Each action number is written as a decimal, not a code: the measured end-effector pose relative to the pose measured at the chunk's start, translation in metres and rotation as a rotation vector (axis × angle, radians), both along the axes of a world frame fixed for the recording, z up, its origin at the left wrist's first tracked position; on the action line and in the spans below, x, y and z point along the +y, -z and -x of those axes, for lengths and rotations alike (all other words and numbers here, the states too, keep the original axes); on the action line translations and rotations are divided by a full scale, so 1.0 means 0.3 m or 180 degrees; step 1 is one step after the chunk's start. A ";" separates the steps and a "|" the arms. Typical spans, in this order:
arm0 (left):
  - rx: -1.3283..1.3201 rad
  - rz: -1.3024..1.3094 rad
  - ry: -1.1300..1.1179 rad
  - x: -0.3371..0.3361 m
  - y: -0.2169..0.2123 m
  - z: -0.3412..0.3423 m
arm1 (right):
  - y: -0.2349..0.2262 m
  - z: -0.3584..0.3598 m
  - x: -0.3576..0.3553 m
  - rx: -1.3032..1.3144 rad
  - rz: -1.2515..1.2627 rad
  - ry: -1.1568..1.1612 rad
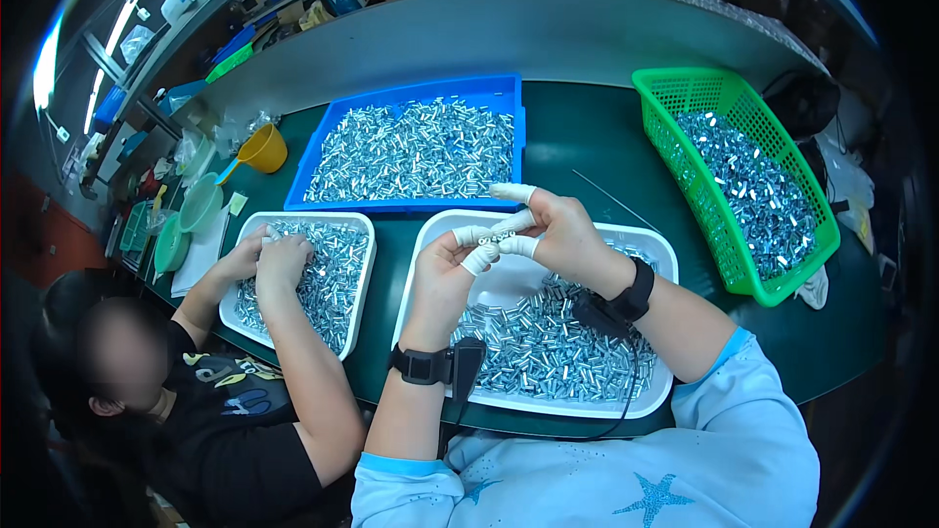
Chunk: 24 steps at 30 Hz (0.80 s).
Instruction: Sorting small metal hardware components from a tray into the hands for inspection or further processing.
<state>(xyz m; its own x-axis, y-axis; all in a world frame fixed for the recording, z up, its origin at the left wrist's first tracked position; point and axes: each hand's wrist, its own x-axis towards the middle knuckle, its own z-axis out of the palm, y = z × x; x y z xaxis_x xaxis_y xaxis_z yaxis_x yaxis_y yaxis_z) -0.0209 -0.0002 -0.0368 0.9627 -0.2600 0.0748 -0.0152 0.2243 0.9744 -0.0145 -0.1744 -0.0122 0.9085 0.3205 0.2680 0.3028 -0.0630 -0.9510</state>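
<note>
At the far left of the dark green counter (577, 137), a co-worker's hands (269, 259) rest in a white rectangular plastic tray (364, 235) of small shiny metal cylinders. Just beyond it sits a blue rectangular plastic tray (509, 88) heaped with the same parts, with a yellow plastic scoop (260, 149) to its left.

Near the middle, the person's left hand (445, 269) is raised above a second white rectangular tray (665, 254), its white-capped fingertips (479, 259) pressed together on a small metal cylinder piece (497, 235). The right hand (562, 230) meets it from the right, its capped thumb and finger also pinched on that piece, with one finger lifted free. The piece is too small to tell more.

A good way to handle this is probably to keep the pinch light and work over the tray, so a dropped part lands among the others.

At the far right stands a green plastic mesh basket (685, 88) holding more cylinders.
</note>
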 end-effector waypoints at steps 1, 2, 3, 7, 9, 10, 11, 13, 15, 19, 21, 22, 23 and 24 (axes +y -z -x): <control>-0.0009 0.0018 0.0015 0.000 0.001 0.000 | 0.002 0.001 0.002 0.0000 -0.0040 0.0003; -0.0017 0.0035 0.0031 0.000 0.003 -0.001 | 0.006 0.000 0.004 -0.0030 -0.0008 -0.0007; -0.0047 0.0065 0.0022 0.001 0.007 -0.003 | 0.010 -0.001 0.005 -0.0035 -0.0041 0.0017; -0.0080 0.0115 0.0065 0.003 0.019 -0.011 | 0.032 -0.009 0.007 -0.0106 -0.0016 0.0077; -0.0062 0.0028 0.0069 0.006 0.019 -0.013 | 0.041 -0.014 0.007 -0.0180 0.0114 0.0130; -0.0050 -0.0018 0.0075 0.006 0.020 -0.014 | 0.041 -0.014 0.006 -0.0201 0.0132 0.0135; -0.0071 -0.0002 0.0081 0.005 0.020 -0.015 | 0.039 -0.015 0.006 -0.0191 0.0154 0.0160; -0.0076 -0.0055 0.0035 0.000 0.021 -0.016 | 0.038 -0.015 0.005 -0.0172 0.0193 0.0210; -0.0108 -0.0073 0.0000 -0.004 0.017 -0.016 | 0.042 -0.020 0.004 -0.0172 0.0259 0.0191; -0.0082 -0.0019 -0.0024 -0.005 0.017 -0.013 | 0.048 -0.019 0.007 -0.0156 0.0346 0.0196; -0.0090 -0.0099 -0.0008 0.001 0.024 -0.017 | 0.050 -0.015 0.015 -0.0173 0.0264 0.0280; -0.0093 -0.0141 0.0001 0.004 0.027 -0.019 | 0.052 -0.016 0.017 -0.0195 0.0270 0.0265; -0.0113 -0.0135 -0.0015 0.006 0.032 -0.019 | 0.056 -0.018 0.018 -0.0199 0.0299 0.0257; -0.0117 -0.0138 -0.0001 0.005 0.033 -0.021 | 0.059 -0.021 0.015 -0.0206 0.0328 0.0261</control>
<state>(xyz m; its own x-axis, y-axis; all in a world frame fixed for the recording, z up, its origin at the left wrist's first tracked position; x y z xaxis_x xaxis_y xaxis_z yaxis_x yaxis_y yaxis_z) -0.0145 0.0014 -0.0468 0.9596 -0.2635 0.0989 -0.0513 0.1818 0.9820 -0.0082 -0.1699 -0.0298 0.9147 0.2748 0.2965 0.3531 -0.1862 -0.9168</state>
